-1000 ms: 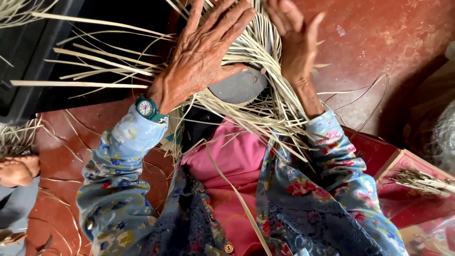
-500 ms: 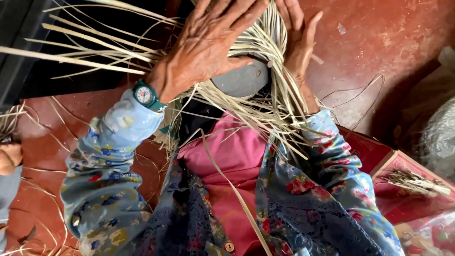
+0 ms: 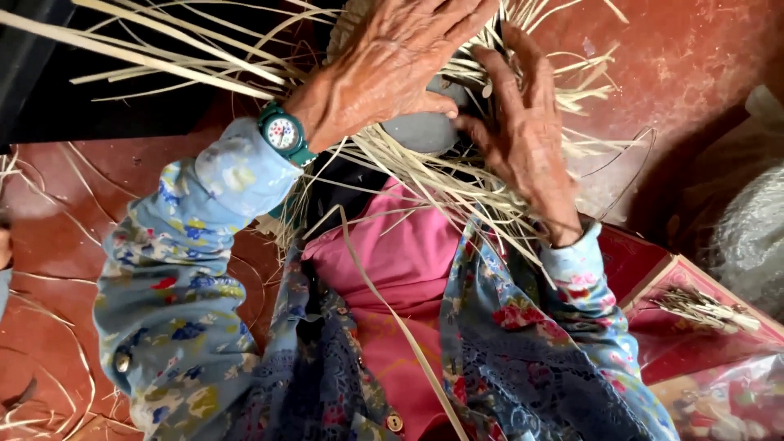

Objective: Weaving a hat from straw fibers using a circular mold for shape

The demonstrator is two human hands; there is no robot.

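Note:
My left hand, with a green wristwatch on its wrist, lies spread over a piece of pale straw weaving, its thumb against a grey rounded form under the strands. My right hand rests on the right side of the same weaving, fingertips pinching strands near the grey form. Long loose straw strips fan out to the left from under my left hand. The work sits above my lap, over pink cloth and flowered blue sleeves.
A red open box at right holds a small straw bundle. A grey sack stands beyond it. Thin straw strips lie scattered on the red floor at left. A dark surface fills the top left corner.
My right hand has come down from fingers raised to lying on the strands beside the grey form. My left hand slid up and right over the weaving. The long strips swung upward.

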